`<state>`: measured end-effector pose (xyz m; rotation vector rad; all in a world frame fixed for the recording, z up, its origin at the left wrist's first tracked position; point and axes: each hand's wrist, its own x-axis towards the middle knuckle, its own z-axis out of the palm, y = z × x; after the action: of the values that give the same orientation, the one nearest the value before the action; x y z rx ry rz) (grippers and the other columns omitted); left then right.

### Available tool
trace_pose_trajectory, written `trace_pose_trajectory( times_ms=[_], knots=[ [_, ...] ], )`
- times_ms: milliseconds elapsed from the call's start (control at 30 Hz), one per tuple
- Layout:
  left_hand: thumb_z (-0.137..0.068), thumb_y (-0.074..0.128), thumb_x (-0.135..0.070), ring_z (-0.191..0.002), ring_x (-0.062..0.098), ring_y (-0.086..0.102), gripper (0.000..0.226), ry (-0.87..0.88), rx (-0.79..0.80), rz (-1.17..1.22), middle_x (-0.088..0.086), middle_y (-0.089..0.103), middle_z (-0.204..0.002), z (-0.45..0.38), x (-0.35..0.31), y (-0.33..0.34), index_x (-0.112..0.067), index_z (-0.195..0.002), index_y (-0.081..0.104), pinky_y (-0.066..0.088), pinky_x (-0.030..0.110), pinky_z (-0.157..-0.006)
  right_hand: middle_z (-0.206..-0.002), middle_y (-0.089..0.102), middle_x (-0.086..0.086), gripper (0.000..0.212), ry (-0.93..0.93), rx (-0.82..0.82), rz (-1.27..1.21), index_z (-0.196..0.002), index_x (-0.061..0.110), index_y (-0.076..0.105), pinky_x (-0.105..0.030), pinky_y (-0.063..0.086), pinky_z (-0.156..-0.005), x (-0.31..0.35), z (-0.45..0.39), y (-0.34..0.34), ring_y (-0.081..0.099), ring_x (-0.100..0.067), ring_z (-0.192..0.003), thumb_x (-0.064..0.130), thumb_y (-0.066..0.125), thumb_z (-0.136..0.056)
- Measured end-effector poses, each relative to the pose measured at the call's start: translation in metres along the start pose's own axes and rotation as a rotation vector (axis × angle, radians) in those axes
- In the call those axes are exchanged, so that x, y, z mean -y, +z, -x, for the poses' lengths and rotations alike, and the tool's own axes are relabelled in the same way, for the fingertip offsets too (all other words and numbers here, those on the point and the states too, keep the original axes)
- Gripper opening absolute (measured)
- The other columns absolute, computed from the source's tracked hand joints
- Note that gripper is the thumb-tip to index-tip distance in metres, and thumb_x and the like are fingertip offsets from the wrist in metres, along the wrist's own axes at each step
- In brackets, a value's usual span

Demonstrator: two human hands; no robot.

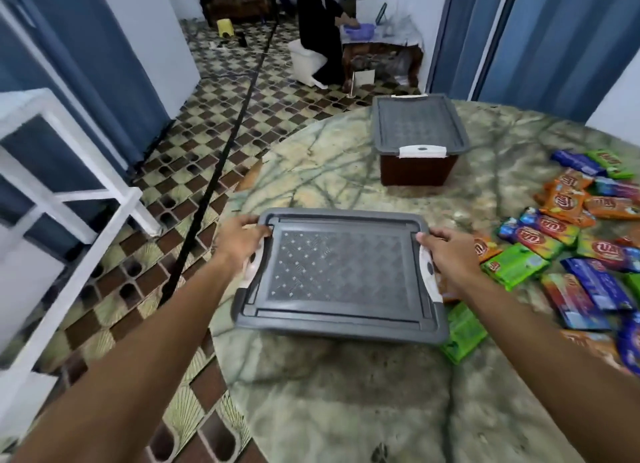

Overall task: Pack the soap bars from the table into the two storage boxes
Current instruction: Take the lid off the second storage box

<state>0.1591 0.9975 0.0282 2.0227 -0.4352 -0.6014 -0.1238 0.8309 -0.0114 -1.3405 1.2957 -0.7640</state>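
Boxes (341,275): two, both lidded.

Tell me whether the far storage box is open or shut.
Shut. The far storage box on the table has its grey lid seated flat on the rim, with a white latch folded down at the near end.

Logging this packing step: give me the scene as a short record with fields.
near box: grey lid on, in front of the person
far box: lid on, white latch facing the camera
left hand: grips the near lid's left edge
right hand: grips the near lid's right edge
soap bars: loose pile on the table, right of both boxes
packed so far: cannot tell, both boxes closed
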Motion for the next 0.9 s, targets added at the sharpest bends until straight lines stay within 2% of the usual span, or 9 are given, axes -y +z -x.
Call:
trace_pose_trajectory(
  times_ms=[67, 167, 367, 467, 533, 600, 667, 800, 900],
  knots=[
    [-0.082, 0.073, -0.013, -0.065, 0.019, 0.058, 0.034, 0.001, 0.01, -0.017, 0.009, 0.066, -0.092, -0.008, 0.021, -0.003, -0.006, -0.114, 0.063, 0.044, 0.024, -0.044, -0.052, 0.055, -0.001, 0.019, -0.132, -0.031, 0.219, -0.073, 0.012, 0.065, -0.023, 0.037, -0.046, -0.004, 0.008, 0.012, 0.053, -0.015, -0.045, 0.02, 0.063, -0.09],
    [-0.077, 0.078, -0.026, -0.082, 0.02, 0.063, 0.044, 0.142, -0.052, -0.145, 0.005, 0.066, -0.099, 0.0, 0.036, -0.003, -0.011, -0.114, 0.06, 0.054, 0.031, -0.073, -0.095, 0.067, -0.019, 0.033, -0.33, -0.071, 0.601, -0.108, 0.004, 0.061, -0.037, 0.044, -0.073, 0.004, 0.025, 0.015, 0.062, -0.035, -0.09, 0.031, 0.064, -0.089],
    [-0.087, 0.066, -0.021, -0.088, 0.022, 0.066, 0.033, 0.458, -0.084, -0.474, 0.011, 0.07, -0.107, 0.03, 0.042, -0.011, -0.003, -0.115, 0.064, 0.049, 0.028, -0.082, -0.111, 0.062, -0.023, 0.04, -0.432, -0.021, 0.839, -0.124, 0.002, 0.054, -0.038, 0.042, -0.078, -0.002, 0.054, 0.011, 0.057, -0.039, -0.104, 0.023, 0.06, -0.092],
    [-0.094, 0.055, -0.011, -0.089, 0.023, 0.065, 0.026, 0.402, -0.062, -0.424, 0.015, 0.07, -0.108, 0.031, 0.04, -0.012, 0.0, -0.115, 0.065, 0.044, 0.023, -0.075, -0.104, 0.065, -0.025, 0.024, -0.397, -0.095, 0.649, -0.114, -0.003, 0.061, -0.036, 0.037, -0.072, -0.009, 0.051, 0.01, 0.06, -0.039, -0.097, 0.01, 0.052, -0.095],
    [-0.096, 0.049, -0.007, -0.096, 0.033, 0.064, 0.027, 0.213, -0.031, -0.21, 0.021, 0.067, -0.111, 0.025, 0.047, -0.016, 0.0, -0.118, 0.063, 0.048, 0.03, -0.08, -0.113, 0.065, -0.025, 0.026, -0.185, -0.13, 0.356, -0.116, -0.005, 0.063, -0.037, 0.042, -0.083, -0.019, 0.044, 0.006, 0.06, -0.036, -0.1, 0.005, 0.049, -0.096],
    [-0.098, 0.046, -0.007, -0.086, 0.036, 0.066, 0.028, -0.072, 0.08, 0.101, 0.022, 0.067, -0.106, 0.024, 0.054, -0.02, -0.006, -0.122, 0.06, 0.054, 0.047, -0.083, -0.115, 0.066, -0.023, 0.028, 0.165, -0.009, -0.108, -0.118, -0.001, 0.064, -0.039, 0.048, -0.089, -0.029, 0.045, 0.001, 0.065, -0.03, -0.091, 0.012, 0.05, -0.097],
    [-0.098, 0.047, -0.01, -0.075, 0.027, 0.064, 0.027, -0.186, 0.105, 0.202, 0.013, 0.069, -0.096, 0.02, 0.058, -0.02, -0.008, -0.122, 0.061, 0.056, 0.049, -0.079, -0.097, 0.073, -0.017, 0.026, 0.378, 0.095, -0.308, -0.109, 0.004, 0.067, -0.041, 0.057, -0.076, -0.037, 0.047, -0.001, 0.069, -0.026, -0.077, 0.022, 0.051, -0.098],
    [-0.097, 0.05, -0.014, -0.072, 0.013, 0.058, 0.031, -0.003, -0.075, -0.146, 0.005, 0.066, -0.108, 0.028, 0.046, -0.017, -0.008, -0.126, 0.057, 0.047, 0.014, -0.055, -0.077, 0.062, -0.002, 0.019, -0.079, -0.09, 0.249, -0.103, -0.002, 0.067, -0.034, 0.048, -0.07, -0.024, 0.049, -0.011, 0.058, -0.02, -0.071, 0.013, 0.06, -0.092],
    [-0.096, 0.052, -0.022, -0.08, 0.015, 0.056, 0.03, 0.172, -0.07, -0.404, 0.007, 0.065, -0.11, 0.044, 0.041, -0.011, -0.004, -0.117, 0.063, 0.038, 0.013, -0.064, -0.079, 0.063, -0.007, 0.016, -0.349, -0.048, 0.505, -0.094, 0.003, 0.07, -0.03, 0.039, -0.068, -0.007, 0.057, -0.015, 0.057, -0.025, -0.076, 0.016, 0.06, -0.092]
  ],
)
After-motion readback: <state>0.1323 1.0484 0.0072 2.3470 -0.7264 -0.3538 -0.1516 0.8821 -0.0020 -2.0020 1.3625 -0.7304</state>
